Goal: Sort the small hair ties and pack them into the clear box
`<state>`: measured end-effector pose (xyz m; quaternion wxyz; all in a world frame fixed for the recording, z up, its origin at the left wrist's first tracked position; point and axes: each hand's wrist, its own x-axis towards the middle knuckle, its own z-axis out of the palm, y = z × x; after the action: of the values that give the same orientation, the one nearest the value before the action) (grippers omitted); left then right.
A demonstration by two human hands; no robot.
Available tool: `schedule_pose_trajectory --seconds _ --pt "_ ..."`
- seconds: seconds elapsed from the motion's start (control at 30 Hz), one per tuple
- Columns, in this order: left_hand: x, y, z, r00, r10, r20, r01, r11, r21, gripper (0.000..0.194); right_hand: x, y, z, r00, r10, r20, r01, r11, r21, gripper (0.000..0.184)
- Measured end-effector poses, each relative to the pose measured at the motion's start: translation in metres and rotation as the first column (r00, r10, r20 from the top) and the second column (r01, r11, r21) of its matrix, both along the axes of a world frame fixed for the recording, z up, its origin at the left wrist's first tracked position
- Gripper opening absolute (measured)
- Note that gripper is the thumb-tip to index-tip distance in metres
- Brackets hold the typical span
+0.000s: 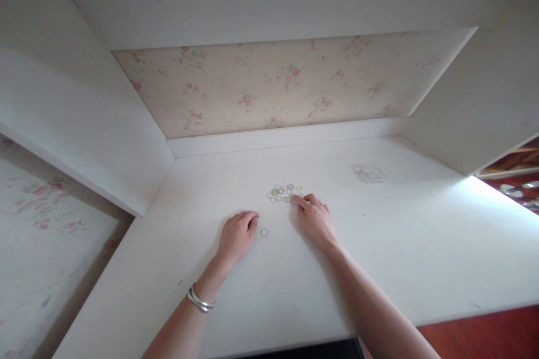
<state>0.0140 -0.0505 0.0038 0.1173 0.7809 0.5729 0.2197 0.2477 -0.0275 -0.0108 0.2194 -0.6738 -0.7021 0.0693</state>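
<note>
A loose cluster of several small thin rings (278,193), pale with some greenish and yellowish ones, lies on the white desktop. My right hand (315,214) is at the cluster's right edge, its index finger stretched out and touching a ring there; its other fingers are loosely bent and apart. One grey ring (264,232) lies by itself nearer to me, between my hands. Beside that ring, my left hand (238,234) rests on the desktop with relaxed, slightly bent fingers and nothing visible in them. Whether the rings are rubber bands or another kind, I cannot tell.
A clear flat plastic piece, perhaps a bag (368,173), lies at the back right of the desktop (400,247). White side panels (96,101) and a floral-papered back wall (252,84) enclose the desk. Something black (311,349) shows at the front edge.
</note>
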Motion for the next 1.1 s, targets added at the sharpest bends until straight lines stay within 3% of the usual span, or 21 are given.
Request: schedule_pose_trajectory --seconds 0.13,0.37,0.6,0.77,0.93,1.1 --pt "0.011 0.008 0.002 0.999 0.014 0.034 -0.014 1.0 -0.021 0.022 0.0 0.002 -0.001 0.998 -0.034 -0.046 0.034 0.999 0.001 0.034" --pt "0.049 0.031 0.011 0.996 -0.091 -0.02 0.091 0.996 -0.012 0.023 0.006 0.005 -0.004 0.98 -0.059 -0.189 0.067 0.997 0.034 0.026" --pt "0.07 0.05 0.01 0.971 -0.023 -0.238 0.031 0.999 0.032 0.025 0.004 0.004 -0.001 0.995 -0.06 -0.084 0.061 0.998 0.013 0.026" --pt "0.072 0.055 0.009 0.96 -0.058 -0.275 0.055 0.998 -0.019 0.025 0.005 0.003 0.0 0.998 -0.034 -0.062 0.035 0.999 0.008 0.026" --pt "0.069 0.057 0.013 0.97 -0.127 -0.206 0.117 0.991 -0.059 0.021 0.006 0.002 0.001 0.997 -0.024 -0.069 0.024 1.0 -0.004 0.026" --pt "0.044 0.037 0.011 0.987 -0.161 0.019 0.16 0.987 0.008 0.015 0.006 0.003 0.001 0.997 -0.032 -0.067 0.03 0.999 -0.025 0.027"
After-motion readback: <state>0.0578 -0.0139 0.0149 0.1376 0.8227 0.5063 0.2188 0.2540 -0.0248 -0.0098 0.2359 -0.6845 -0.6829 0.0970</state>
